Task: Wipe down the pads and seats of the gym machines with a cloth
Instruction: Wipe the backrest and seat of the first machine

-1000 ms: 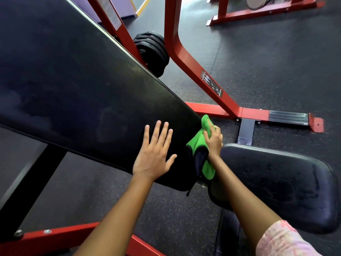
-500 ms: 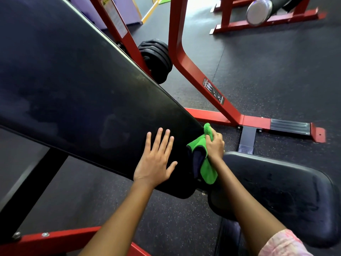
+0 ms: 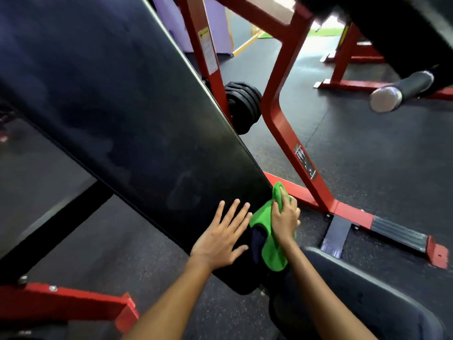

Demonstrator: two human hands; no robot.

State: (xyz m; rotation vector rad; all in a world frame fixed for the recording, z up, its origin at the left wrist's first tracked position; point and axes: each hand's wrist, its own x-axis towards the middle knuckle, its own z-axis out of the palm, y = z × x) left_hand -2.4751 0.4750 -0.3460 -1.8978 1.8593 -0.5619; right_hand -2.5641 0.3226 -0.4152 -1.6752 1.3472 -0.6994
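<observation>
From the head camera, the long black back pad (image 3: 127,114) slants from upper left down to lower right, its top cut off by the frame. The left hand (image 3: 221,238) lies flat on its lower end, fingers spread. Just beside it, the right hand (image 3: 284,218) presses the green cloth (image 3: 266,231) against the pad's lower right edge, fingers curled over the cloth, which partly hides under the palm.

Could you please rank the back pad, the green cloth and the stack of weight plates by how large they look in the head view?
1. back pad, by far the largest.
2. green cloth and stack of weight plates look about alike; the cloth is nearer the camera and partly covered by the right hand, so I won't rank them.
</observation>
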